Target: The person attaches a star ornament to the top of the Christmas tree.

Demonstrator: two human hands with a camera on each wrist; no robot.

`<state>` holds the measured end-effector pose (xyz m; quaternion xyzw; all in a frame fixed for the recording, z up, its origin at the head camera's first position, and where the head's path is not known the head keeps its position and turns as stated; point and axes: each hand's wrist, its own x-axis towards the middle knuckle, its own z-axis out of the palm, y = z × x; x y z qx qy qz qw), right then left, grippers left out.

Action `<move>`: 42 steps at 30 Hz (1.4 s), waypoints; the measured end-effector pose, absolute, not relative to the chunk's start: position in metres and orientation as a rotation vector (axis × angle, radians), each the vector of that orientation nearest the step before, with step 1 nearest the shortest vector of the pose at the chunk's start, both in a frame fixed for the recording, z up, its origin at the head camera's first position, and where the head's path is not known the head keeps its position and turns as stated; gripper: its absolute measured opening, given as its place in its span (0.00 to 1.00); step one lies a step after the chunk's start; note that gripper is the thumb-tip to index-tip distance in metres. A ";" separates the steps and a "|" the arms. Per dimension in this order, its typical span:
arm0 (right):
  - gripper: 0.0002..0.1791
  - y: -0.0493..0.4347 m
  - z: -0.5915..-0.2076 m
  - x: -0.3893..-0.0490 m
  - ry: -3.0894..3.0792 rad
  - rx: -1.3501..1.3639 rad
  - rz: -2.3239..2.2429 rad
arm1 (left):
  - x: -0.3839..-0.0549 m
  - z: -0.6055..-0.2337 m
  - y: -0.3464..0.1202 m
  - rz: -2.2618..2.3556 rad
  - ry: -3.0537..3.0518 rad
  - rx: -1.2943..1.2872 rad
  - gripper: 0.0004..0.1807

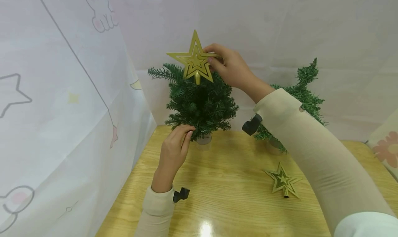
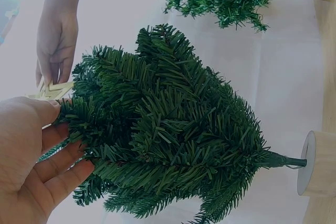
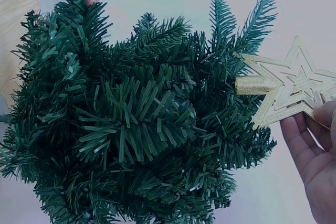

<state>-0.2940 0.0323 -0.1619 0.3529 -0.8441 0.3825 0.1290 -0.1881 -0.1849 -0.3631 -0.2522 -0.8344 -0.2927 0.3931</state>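
Observation:
A gold star tree topper (image 1: 196,61) is held by one of its points between the thumb and fingers of my right hand (image 1: 229,67). It stands upright above the top of a small green artificial Christmas tree (image 1: 202,107), its socket (image 3: 254,85) pointing down and overlapping the upper branches in the head view. My left hand (image 1: 174,148) is low at the tree's front left, thumb and index finger pinching the tip of a branch (image 2: 73,111). Its other fingers (image 2: 68,182) are loosely bent beside the needles.
A second green tree (image 1: 308,100) stands at the right, partly behind my right sleeve. Another gold star (image 1: 283,180) lies on the wooden table (image 1: 224,195) in front of it. Round wooden bases (image 2: 321,163) hold the trees. Printed cloth (image 1: 77,126) hangs left and behind.

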 end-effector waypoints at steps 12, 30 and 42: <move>0.19 0.034 -0.160 -0.294 -2.418 1.015 1.307 | -0.188 -0.362 -0.183 -0.740 -2.107 -0.636 0.11; 0.15 0.033 -0.167 -0.296 -2.240 0.953 1.432 | -0.180 -0.352 -0.185 -0.756 -2.139 -0.636 0.11; 0.14 0.032 -0.171 -0.297 -2.160 0.958 1.490 | -0.180 -0.352 -0.185 -0.748 -2.128 -0.639 0.11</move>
